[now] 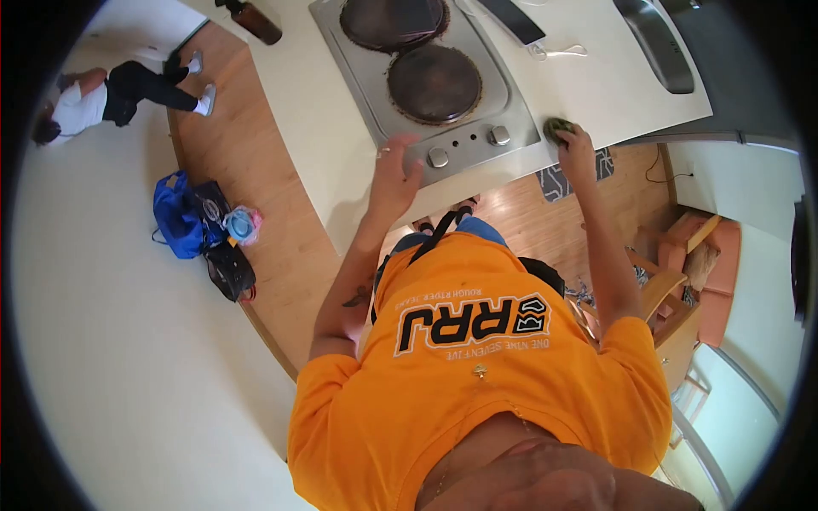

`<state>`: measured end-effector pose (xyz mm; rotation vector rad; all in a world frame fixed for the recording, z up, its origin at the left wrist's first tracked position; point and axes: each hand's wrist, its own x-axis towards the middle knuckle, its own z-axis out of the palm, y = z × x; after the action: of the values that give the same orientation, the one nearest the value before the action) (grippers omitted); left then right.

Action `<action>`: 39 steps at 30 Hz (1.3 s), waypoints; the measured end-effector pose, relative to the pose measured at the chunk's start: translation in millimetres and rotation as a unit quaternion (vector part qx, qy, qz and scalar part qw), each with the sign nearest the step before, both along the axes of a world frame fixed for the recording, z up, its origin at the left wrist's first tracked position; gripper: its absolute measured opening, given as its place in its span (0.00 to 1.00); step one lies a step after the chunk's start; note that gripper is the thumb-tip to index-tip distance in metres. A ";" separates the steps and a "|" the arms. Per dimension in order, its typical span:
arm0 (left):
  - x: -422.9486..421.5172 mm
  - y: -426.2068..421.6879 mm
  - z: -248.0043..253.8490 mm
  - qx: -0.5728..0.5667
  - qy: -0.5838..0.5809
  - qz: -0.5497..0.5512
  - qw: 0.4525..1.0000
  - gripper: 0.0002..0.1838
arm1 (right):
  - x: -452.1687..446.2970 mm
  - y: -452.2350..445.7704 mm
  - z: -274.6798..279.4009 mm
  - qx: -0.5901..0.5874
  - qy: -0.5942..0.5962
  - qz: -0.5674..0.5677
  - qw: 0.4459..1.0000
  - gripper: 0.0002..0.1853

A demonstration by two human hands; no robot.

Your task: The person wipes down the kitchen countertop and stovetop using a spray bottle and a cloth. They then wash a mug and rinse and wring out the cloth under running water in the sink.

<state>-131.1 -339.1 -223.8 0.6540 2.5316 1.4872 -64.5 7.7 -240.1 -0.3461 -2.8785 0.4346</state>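
Observation:
My right hand (pixel 577 157) is closed on a small dark green scrubbing pad (pixel 555 128). The pad rests on the white countertop (pixel 596 102), just right of the stove's front corner. My left hand (pixel 394 183) hovers at or touches the front left corner of the steel two-plate stove (pixel 473 140); contact is unclear. Its fingers are apart and nothing is in them. The stove has two dark round hot plates, the nearer plate (pixel 434 83) showing stained edges. Two control knobs, a left knob (pixel 438 157) and a right knob (pixel 499 134), sit along its front.
A brown bottle (pixel 256 23) stands at the counter's back left. Right of the stove lie a black flat object (pixel 511 21) and a white whisk-like utensil (pixel 562 51), before a sink (pixel 660 47). Bags (pixel 181 217) lie on the floor; another person (pixel 119 98) is at the far left.

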 end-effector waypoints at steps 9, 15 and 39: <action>0.0 25.5 -1.8 0.022 0.020 -0.012 0.999 0.22 | -69.9 -45.1 -14.4 -0.109 -0.020 0.146 0.983 0.17; -16.9 49.6 8.8 0.037 -0.021 0.043 0.998 0.21 | -14.6 -22.7 -14.2 -0.128 0.026 0.072 0.989 0.17; -235.0 381.0 -26.4 -0.325 -0.011 0.351 0.878 0.58 | -95.0 379.2 -37.7 0.059 0.049 -0.154 0.985 0.17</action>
<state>-366.1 41.9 -250.3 -0.4233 3.1274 0.5974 -159.5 386.9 -277.8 -0.7133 -2.6766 0.2187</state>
